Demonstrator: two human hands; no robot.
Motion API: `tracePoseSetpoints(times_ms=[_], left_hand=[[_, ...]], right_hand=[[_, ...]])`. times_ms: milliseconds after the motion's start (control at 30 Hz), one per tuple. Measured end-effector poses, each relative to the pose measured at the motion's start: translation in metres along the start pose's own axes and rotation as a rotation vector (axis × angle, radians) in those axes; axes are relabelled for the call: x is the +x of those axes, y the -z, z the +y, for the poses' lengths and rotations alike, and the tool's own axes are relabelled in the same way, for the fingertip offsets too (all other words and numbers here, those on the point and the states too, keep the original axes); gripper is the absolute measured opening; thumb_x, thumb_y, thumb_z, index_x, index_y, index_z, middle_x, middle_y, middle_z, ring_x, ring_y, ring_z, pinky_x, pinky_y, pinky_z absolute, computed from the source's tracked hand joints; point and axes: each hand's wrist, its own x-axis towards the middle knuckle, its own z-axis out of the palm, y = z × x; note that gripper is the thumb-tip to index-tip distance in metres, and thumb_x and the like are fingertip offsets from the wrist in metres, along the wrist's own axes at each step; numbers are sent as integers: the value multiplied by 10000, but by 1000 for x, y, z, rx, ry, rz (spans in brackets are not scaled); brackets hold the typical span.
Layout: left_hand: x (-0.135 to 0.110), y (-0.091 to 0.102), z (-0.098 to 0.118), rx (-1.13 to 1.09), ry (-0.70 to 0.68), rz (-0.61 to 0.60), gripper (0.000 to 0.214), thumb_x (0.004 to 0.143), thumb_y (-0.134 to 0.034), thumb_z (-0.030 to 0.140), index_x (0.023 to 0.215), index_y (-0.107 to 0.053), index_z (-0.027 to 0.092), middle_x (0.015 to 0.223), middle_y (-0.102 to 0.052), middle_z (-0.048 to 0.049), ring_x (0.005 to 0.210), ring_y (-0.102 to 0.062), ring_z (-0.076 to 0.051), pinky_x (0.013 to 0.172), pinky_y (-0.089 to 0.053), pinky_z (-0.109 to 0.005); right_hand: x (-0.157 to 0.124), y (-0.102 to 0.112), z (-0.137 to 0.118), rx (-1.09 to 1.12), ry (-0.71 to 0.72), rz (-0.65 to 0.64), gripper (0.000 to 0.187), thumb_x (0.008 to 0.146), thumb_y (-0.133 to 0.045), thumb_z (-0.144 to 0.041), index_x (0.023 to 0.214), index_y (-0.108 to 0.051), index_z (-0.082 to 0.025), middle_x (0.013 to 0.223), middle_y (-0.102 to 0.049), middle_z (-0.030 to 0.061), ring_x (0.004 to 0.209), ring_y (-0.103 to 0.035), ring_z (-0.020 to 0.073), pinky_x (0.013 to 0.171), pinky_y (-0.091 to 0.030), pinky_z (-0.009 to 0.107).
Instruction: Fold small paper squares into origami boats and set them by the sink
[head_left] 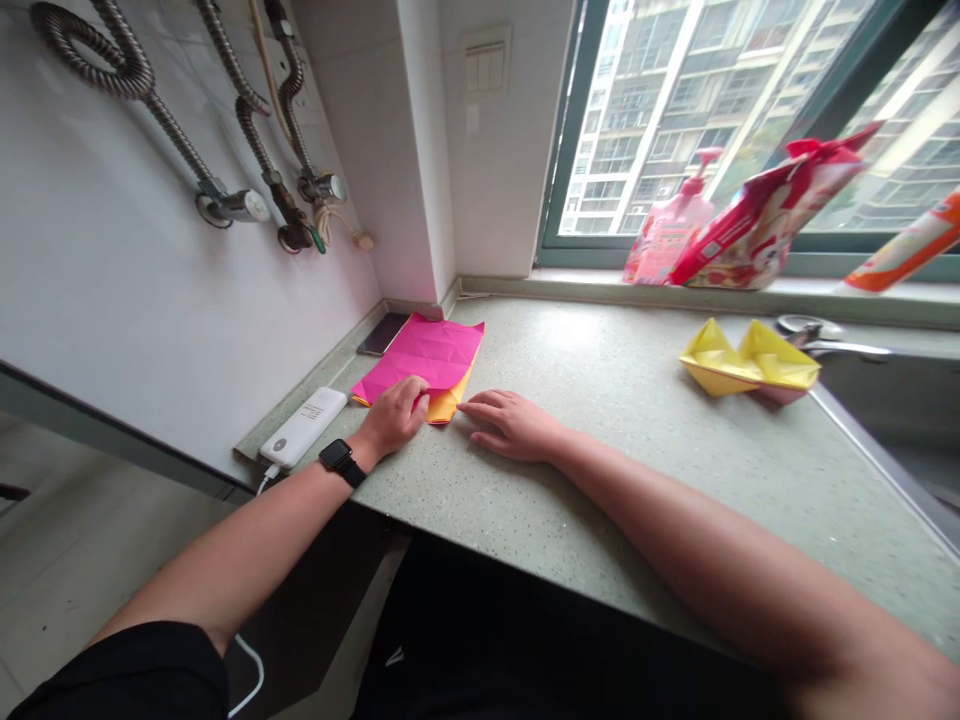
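Note:
A creased pink sheet of paper (424, 352) lies over orange-yellow paper (448, 403) on the counter, at the left of the head view. My left hand (391, 415), with a dark watch on the wrist, is closed on the pink sheet's near edge, which curls up slightly. Beside the orange paper's near right corner rests my right hand (514, 425), palm down with fingers stretched out. Its index fingertip is at that corner, and nothing is held in it. To the far right stands a folded yellow paper shape (750, 358) with two peaks.
A white power bank (304, 428) with a cable lies left of my left hand. Behind it is a dark phone (384, 334). At right are a metal sink (915, 400) and its faucet (832, 345). A pink pump bottle (671, 235) and a red bag (757, 225) stand on the sill.

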Motion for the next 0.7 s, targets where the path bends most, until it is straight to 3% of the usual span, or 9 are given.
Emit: tracePoseSetpoints(times_ms=[133,233,367,533,700], left_hand=[[1,-2,-6,21,74,125,182,1120,-419,300,1140,-579,218,998,-729,-102,921,-739,-275,836,-605,-404],[17,4,-7,15,111,200,205,1139,-418,334,1174,-577,211,1007,-744,-113,912,-754,-281,825,-610,-403],[53,18,8,-10,36,217,199,1146,-442,343,1195,-586,215,1099,-763,-112,1009,-754,-269,910,-605,-400],[92,14,72,-34,-226,39,186,1151,-438,292,1154,-611,224,1139,-752,-91,1057,-721,-247,946,-590,-386],[98,-20,154,16,-455,-274,223,1131,-422,172,1066,-633,204,969,-718,-73,857,-670,-233,784,-541,-350]], right_hand=[[-5,0,28,-4,-282,204,442,1038,-656,-392,1464,-698,-278,1331,-760,135,1246,-699,314,1128,-550,545],[-19,11,55,265,-542,479,324,975,-678,-394,1256,-785,-274,1189,-790,104,1092,-740,281,1040,-594,491],[-49,36,81,340,-684,587,410,960,-604,-510,1199,-775,-223,1090,-791,115,939,-745,267,940,-623,492],[-99,58,83,498,-723,585,545,971,-561,-631,1276,-719,-208,1044,-784,108,851,-740,228,759,-646,400],[-157,71,75,662,-712,603,616,1007,-595,-701,1402,-662,-233,1057,-782,99,880,-758,232,792,-668,423]])
